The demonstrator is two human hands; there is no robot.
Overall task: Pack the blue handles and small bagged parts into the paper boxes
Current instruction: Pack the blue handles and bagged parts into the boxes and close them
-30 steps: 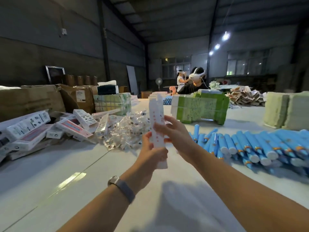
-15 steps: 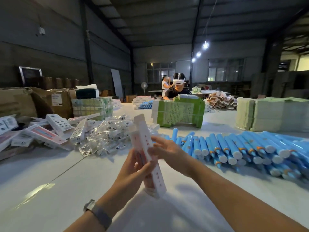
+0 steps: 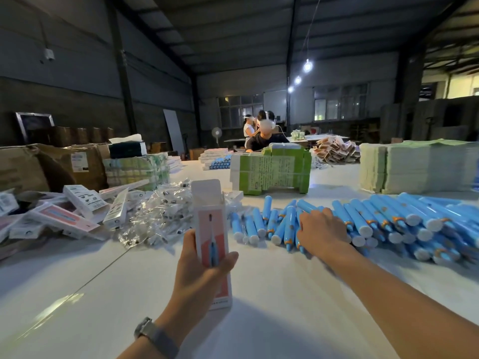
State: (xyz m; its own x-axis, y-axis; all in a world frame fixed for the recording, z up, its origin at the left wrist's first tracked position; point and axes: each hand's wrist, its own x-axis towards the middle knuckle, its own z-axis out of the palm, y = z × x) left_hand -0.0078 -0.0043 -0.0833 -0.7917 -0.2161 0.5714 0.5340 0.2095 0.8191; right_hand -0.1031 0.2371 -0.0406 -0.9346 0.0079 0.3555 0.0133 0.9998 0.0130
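Right hand (image 3: 320, 230) has left the paper box (image 3: 211, 229) for the blue handles (image 3: 368, 224).
Left hand (image 3: 201, 270) grasps the upright box, flap open; right grip, fingers spread, rests on handles at three o'clock, long axes toward the viewer.

I see a dim warehouse hall: dark panelled walls (image 3: 77, 99), a pitched metal roof (image 3: 233, 29), three hanging lamps (image 3: 307, 66), far windows (image 3: 339, 102), a standing fan (image 3: 216, 132), and my white desk (image 3: 285, 294).
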